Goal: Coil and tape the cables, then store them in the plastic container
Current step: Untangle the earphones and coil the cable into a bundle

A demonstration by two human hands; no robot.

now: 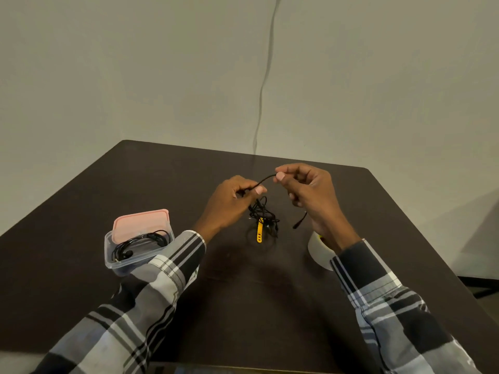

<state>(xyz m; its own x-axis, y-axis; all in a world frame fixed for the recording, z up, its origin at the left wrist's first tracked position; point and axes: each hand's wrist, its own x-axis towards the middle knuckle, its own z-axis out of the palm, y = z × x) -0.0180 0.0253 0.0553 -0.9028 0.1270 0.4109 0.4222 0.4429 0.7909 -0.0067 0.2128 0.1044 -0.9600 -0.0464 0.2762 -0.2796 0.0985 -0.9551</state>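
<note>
A thin black cable (266,178) arches between my two hands above the dark table. My left hand (232,201) pinches one part of it and my right hand (307,193) pinches another; its plug end (299,222) dangles below my right hand. Under the hands lies a tangled black cable bundle (263,213) with a yellow strap (260,229). At the left stands a clear plastic container (135,259) with a coiled black cable (140,242) inside. A white tape roll (320,251) lies partly hidden under my right wrist.
A pink lid (140,222) leans in the back of the container. The dark table (256,292) ends close behind the hands at a pale wall, where a grey cord (266,76) runs down. The table's right edge drops to the floor.
</note>
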